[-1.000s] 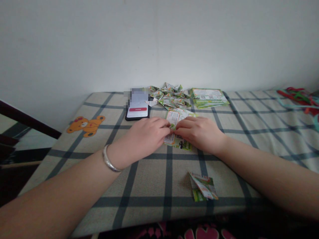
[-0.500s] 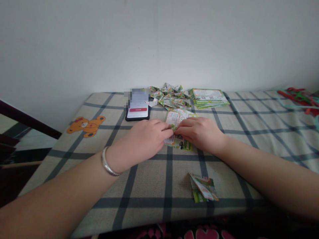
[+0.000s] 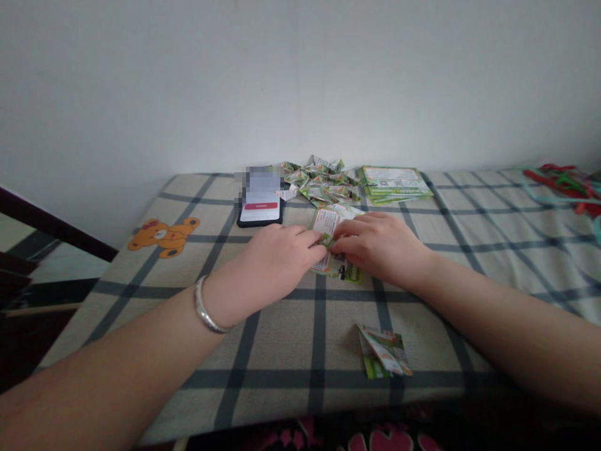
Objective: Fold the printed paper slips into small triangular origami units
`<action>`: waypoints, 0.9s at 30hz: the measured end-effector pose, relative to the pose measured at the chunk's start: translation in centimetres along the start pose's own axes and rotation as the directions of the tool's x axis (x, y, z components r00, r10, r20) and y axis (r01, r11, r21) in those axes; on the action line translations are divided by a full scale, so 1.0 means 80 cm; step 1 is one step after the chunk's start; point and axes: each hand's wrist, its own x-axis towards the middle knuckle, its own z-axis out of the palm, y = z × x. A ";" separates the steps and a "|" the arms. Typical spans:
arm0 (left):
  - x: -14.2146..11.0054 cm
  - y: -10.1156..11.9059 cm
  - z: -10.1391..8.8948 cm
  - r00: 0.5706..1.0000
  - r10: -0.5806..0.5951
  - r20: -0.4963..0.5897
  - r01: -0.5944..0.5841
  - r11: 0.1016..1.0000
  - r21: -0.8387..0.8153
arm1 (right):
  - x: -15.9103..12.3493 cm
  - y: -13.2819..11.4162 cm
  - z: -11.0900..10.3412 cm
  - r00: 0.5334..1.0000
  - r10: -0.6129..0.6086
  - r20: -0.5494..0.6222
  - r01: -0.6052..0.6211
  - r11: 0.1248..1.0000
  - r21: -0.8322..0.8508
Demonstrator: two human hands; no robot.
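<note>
A flat printed leaflet [image 3: 326, 220], green, white and orange, lies mid-table beneath both hands. Over it, a small folded piece of paper [image 3: 327, 238] shows between the fingertips, mostly covered. My left hand [image 3: 282, 260], with a silver bangle at the wrist, is closed with thumb and fingers pinching the paper's left side. From the right, my right hand [image 3: 380, 247] has its curled fingertips on the same paper. Closer to the table's front edge sits a separate folded printed paper [image 3: 385, 352], partly standing up from the cloth.
Behind the leaflet lie several folded paper pieces [image 3: 323, 180] in a heap. A phone [image 3: 260, 207] with its screen lit is left of them, and a stack of leaflets [image 3: 397, 183] is to their right. Red and green items [image 3: 563, 181] lie far right; a bear cutout [image 3: 164, 237] lies left.
My right hand has shifted slightly, its fingers lifting and spreading a little at the paper. My left hand stays almost in place. The other things have not moved.
</note>
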 end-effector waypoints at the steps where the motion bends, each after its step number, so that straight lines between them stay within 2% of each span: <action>1: 0.000 -0.001 0.000 1.000 0.001 -0.002 -0.001 1.000 -0.007 | 0.000 0.001 -0.001 1.000 -0.001 0.008 0.001 1.000 -0.004; 12: -0.002 -0.004 -0.002 1.000 -0.010 0.000 0.010 0.998 -0.056 | -0.002 0.001 -0.012 0.994 0.024 0.103 -0.023 1.000 -0.010; 17: -0.002 -0.004 -0.002 1.000 -0.009 -0.007 0.009 0.999 -0.046 | -0.003 0.000 -0.018 0.984 0.096 0.148 -0.093 0.995 -0.021; 27: -0.005 -0.008 0.002 0.999 -0.034 0.018 0.036 0.996 -0.087 | -0.007 0.005 -0.013 0.987 0.109 0.117 -0.113 0.993 0.028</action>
